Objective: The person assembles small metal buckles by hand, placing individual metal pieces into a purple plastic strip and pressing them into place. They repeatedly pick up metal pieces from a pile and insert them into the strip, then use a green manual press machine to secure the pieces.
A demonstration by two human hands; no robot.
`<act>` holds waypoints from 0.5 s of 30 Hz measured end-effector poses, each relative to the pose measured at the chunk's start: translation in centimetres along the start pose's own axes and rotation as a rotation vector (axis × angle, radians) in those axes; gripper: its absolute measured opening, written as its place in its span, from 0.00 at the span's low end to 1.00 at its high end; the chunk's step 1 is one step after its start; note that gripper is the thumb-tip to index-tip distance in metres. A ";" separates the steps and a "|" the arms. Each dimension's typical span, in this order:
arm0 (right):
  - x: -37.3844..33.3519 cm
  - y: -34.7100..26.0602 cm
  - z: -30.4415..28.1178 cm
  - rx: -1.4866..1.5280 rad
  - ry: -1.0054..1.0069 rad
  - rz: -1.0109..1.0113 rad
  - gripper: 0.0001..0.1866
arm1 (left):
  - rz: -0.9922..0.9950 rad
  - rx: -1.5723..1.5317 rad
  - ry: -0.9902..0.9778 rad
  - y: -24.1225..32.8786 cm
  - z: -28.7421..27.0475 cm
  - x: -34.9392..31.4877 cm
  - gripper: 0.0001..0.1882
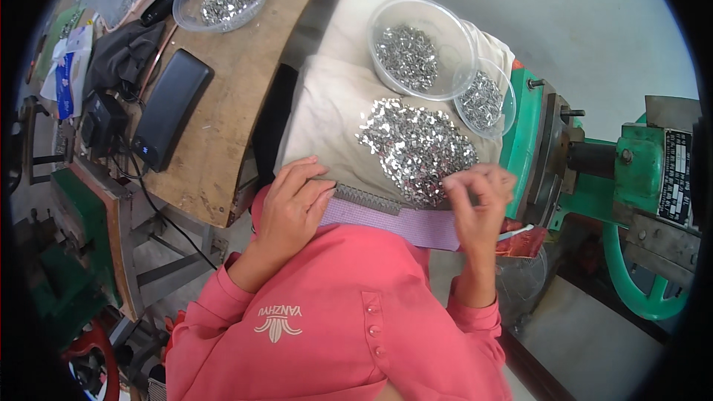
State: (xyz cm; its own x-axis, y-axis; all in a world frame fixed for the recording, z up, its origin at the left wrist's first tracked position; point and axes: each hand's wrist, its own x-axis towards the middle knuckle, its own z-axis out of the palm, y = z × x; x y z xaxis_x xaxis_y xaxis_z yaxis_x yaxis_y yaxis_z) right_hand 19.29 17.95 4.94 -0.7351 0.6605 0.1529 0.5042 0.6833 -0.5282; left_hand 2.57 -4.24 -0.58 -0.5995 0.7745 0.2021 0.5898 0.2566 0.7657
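My left hand (pixel 291 206) is closed at the left end of a dark grey strip with a row of teeth or slots (pixel 368 198). The strip lies along the near edge of a beige cloth, above a purple woven pad (pixel 427 228) at my lap. To the right, my right hand (pixel 481 191) is pinched at the near right side of a heap of small shiny metal pieces (pixel 420 148). Whatever sits between its fingertips is too small to make out. Beyond the heap stands a clear plastic tub (pixel 457 37) partly filled with similar pieces.
Beside the tub is a clear shallow dish (pixel 509 111) of metal pieces. A green machine with a handwheel (pixel 631 282) stands close on the right. On the wooden table (pixel 230 122) at left are a black power bank (pixel 174 104), cables and another clear bowl (pixel 182 11) of metal pieces.
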 end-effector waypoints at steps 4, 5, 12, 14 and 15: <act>3.6 1.0 -0.5 -0.127 0.271 -0.058 0.05 | -0.065 0.036 -0.030 0.6 -0.3 1.0 0.03; 4.5 1.2 -0.4 -0.176 0.338 -0.065 0.06 | -0.069 0.017 -0.052 0.8 -0.4 1.2 0.03; 4.6 0.8 0.4 -0.290 0.313 -0.082 0.06 | -0.096 0.114 -0.175 1.5 -0.8 2.4 0.05; 2.6 0.0 0.7 -0.236 0.286 -0.116 0.06 | -0.100 0.140 -0.188 1.8 -0.7 2.5 0.05; 1.5 -0.2 0.9 -0.204 0.266 -0.133 0.06 | -0.099 0.150 -0.188 1.9 -0.6 2.5 0.06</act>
State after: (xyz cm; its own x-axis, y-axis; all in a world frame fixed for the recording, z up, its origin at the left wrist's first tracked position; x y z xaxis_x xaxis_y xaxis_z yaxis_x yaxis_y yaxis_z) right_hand 17.66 18.49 4.54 -0.6700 0.6012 0.4354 0.5120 0.7990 -0.3155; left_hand 1.87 -2.13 1.79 -0.5555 0.8315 0.0029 0.6154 0.4087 0.6739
